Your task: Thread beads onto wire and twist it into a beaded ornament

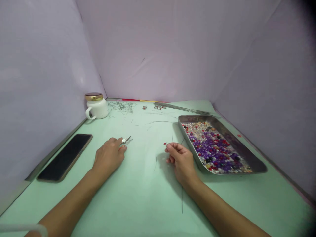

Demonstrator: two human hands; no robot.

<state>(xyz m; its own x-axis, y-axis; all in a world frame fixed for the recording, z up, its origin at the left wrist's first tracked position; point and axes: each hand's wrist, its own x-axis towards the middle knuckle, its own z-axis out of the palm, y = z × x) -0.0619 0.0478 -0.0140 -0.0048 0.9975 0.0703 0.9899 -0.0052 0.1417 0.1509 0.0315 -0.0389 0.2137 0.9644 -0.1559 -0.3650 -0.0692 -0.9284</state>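
Several small bead clusters (160,107) lie on the desk (138,197) beyond both hands, seemingly already put together. Loose wire bits (120,107) are scattered ahead of the left hand (108,154), which grips a small tool (125,142), its tips pointing away. The right hand (181,161) pinches a thin wire (172,138) between thumb and fingers; a red bead (164,143) sits just beside those fingertips, perhaps not threaded. Right of that hand, the tray (223,131) holds plenty of unused beads (212,148); long wires (182,108) lie beyond it, seemingly uncut.
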